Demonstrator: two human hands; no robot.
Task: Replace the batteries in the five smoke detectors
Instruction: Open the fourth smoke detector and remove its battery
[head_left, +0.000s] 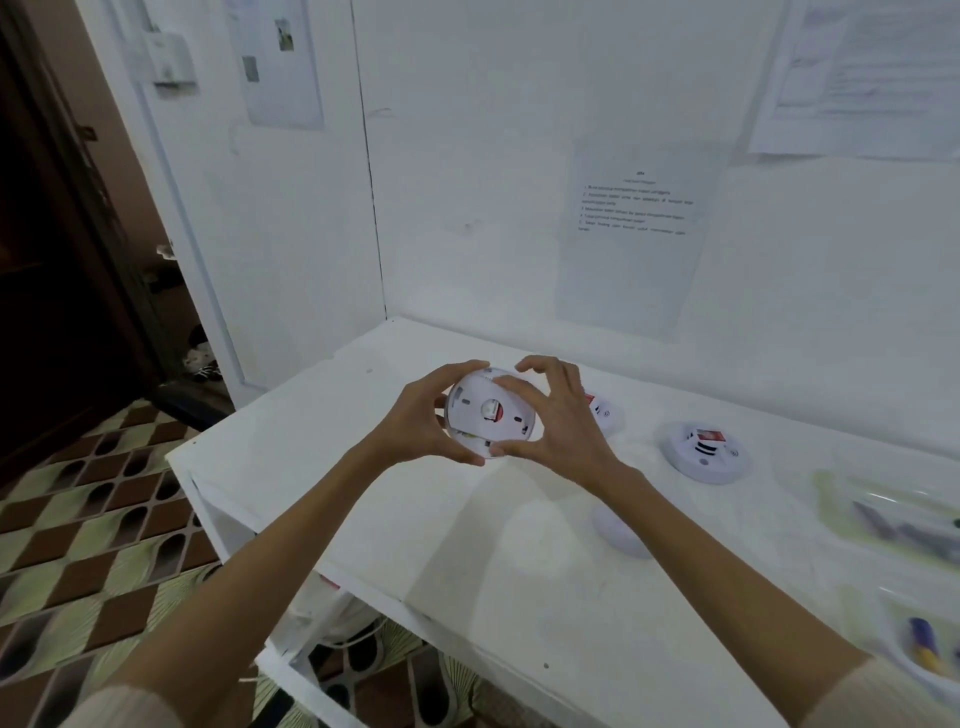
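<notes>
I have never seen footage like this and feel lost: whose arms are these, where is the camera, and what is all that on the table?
There is no machine here. A person wears one camera on the head, so you look down along their own arms. The left hand and the right hand grip the rim of a round white plastic smoke detector, its back towards the camera, above a white table. On the table to the right lie a second white detector with a red label, another detector partly hidden behind the right hand, and a blurred white dome nearer the person, probably one more. At the far right sit a clear plastic tray and a nearer tray, holding what look like batteries, too blurred to be sure. A printed sheet hangs on the wall.
</notes>
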